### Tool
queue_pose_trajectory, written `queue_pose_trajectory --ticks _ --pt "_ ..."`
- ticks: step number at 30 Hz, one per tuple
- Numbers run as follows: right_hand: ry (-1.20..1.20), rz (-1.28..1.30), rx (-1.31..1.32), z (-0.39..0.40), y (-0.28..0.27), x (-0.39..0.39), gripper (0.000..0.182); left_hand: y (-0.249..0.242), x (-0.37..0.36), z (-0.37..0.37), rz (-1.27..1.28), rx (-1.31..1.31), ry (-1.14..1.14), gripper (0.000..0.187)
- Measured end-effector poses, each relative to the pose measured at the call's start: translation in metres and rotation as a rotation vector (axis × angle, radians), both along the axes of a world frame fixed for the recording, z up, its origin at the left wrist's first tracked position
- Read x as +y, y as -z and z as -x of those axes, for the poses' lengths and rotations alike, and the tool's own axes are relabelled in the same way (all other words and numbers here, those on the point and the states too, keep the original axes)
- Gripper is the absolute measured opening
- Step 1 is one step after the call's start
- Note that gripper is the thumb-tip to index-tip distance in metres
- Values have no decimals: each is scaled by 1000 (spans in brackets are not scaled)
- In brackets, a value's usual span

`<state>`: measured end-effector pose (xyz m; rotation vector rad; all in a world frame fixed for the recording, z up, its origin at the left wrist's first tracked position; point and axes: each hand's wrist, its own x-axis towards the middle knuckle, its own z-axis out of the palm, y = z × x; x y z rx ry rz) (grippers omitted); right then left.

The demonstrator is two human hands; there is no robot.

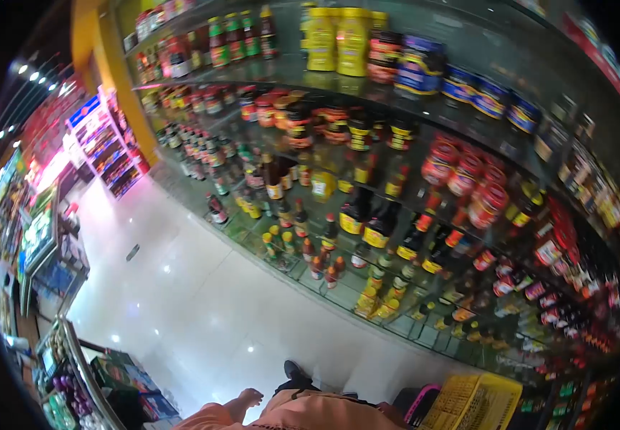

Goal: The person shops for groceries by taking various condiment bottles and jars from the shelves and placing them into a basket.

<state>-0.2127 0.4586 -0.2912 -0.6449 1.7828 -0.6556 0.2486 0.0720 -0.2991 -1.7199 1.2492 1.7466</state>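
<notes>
My left hand (251,397) hangs low at the bottom of the view, beside the peach-coloured shirt (324,411) I wear. Its fingers look loose and slightly bent, with nothing visible in them. My right hand does not show; only a dark bit of arm seems to appear at the shirt's right edge. Right of the shirt stands a yellow plastic basket (508,398), close to a dark item with a pink rim (420,405). One dark shoe (293,369) is on the floor ahead of the shirt.
Glass shelves (310,80) hold many sauce bottles, yellow squeeze bottles (351,41), blue tins (420,64) and red-lidded jars (442,159). Shiny white floor tiles (181,287) run along them. At left are a produce case (73,373), a glass counter (55,269) and a lit display rack (106,147).
</notes>
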Motion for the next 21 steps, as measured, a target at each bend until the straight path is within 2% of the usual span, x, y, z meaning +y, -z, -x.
queue_pose_trajectory --ticks 1,2,7,10,12,13,16,18,21 --pt "-53 -19 17 -1 -8 -12 42 0 -2 -5 23 46 -112 23" --pt "-109 -32 39 -4 -13 -23 42 -16 -1 4 161 -8 -116 22" --pt "-333 -11 261 -15 -41 -106 40 -32 -39 1 294 152 -219 28" --pt "-83 -12 364 -37 -116 -203 33 -39 -70 -27 264 187 -350 30" --pt "-64 26 364 -50 -138 -255 31 -40 -86 -57 249 170 -352 30" --pt "-32 68 375 -56 -143 -273 29 -37 -93 -72 246 146 -440 31" --pt "23 188 402 -70 -139 -319 25 -35 -107 -113 255 108 -595 29" --pt "-7 132 403 -72 -128 -337 23 -34 -108 -133 245 50 -772 27" --pt "-162 -59 433 -63 -111 -349 23 -41 -98 -145 261 4 -838 26"
